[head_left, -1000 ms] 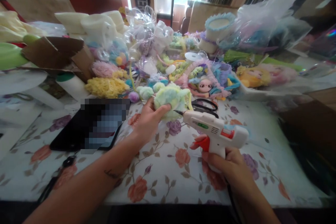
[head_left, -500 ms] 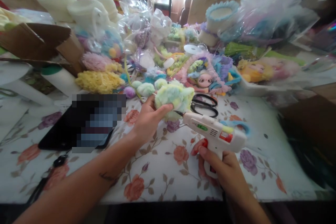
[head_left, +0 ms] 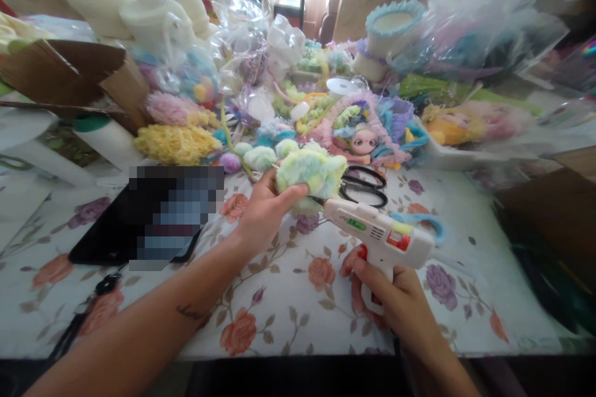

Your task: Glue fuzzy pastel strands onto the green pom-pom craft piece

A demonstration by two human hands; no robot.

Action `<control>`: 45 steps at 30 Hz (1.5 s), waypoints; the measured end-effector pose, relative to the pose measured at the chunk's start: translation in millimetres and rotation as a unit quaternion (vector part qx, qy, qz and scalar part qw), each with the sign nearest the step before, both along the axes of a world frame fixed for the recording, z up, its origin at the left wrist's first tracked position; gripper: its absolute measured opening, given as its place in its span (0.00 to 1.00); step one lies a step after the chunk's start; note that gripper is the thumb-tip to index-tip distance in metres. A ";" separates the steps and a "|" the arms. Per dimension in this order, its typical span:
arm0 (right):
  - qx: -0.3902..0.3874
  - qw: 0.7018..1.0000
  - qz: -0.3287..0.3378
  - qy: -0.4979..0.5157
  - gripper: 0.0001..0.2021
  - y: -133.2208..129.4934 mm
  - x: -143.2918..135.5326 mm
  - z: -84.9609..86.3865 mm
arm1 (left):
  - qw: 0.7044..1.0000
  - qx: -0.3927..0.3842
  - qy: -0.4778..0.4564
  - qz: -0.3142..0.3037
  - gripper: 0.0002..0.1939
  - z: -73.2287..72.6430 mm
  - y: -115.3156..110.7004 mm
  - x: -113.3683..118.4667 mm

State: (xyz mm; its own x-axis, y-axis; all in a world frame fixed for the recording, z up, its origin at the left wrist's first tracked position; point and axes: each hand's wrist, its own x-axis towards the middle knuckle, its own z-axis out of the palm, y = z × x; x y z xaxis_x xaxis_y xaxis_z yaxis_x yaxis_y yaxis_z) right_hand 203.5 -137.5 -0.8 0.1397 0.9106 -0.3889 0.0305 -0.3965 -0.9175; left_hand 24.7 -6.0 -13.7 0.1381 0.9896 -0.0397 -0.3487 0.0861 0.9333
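My left hand [head_left: 272,201] holds a fluffy pale green and yellow plush piece [head_left: 311,170], with the thumb pressed on its lower front. In my right hand [head_left: 384,288] is a white glue gun [head_left: 379,232], my fingers wrapped round its handle and red trigger. The dark nozzle points left and meets the lower right edge of the plush; whether it touches is hard to tell. Black-handled scissors [head_left: 365,186] lie just behind, their blades hidden. Several pale green pompoms [head_left: 259,158] sit left of the plush.
A dark tablet [head_left: 116,217] lies at left, partly pixelated. Behind are yellow fluffy trim [head_left: 179,144], a doll head [head_left: 364,141], a cardboard box [head_left: 69,74] and heaped craft materials. A white tray [head_left: 459,152] with dolls stands at right, blue scissors handles [head_left: 431,223] behind the glue gun.
Both hands are almost still. The plush has shifted very slightly to the right, and the glue gun has moved slightly left, its red part sitting a little differently.
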 end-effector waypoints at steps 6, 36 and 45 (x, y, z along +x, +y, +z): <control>-0.005 1.000 -0.018 -0.001 0.21 0.1 -1.9 2.3 | 1.000 0.002 0.001 0.000 0.21 -1.9 -0.5 -0.7; -0.011 1.000 -0.025 -0.008 0.20 0.2 -3.2 4.0 | 1.000 0.005 0.025 -0.013 0.25 1.8 -1.9 -2.5; -0.015 0.999 -0.039 0.004 0.20 0.4 -5.0 4.2 | 0.999 0.008 0.035 -0.002 0.22 1.2 -2.0 -2.4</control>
State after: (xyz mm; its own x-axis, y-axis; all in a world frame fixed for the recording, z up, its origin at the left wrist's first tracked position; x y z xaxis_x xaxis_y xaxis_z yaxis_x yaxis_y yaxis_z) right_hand 198.5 -137.1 3.5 0.2059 0.8853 -0.4170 -0.0090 -0.4244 -0.9054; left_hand 22.3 -7.9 -12.5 0.1397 0.9896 -0.0342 -0.2817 0.0729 0.9567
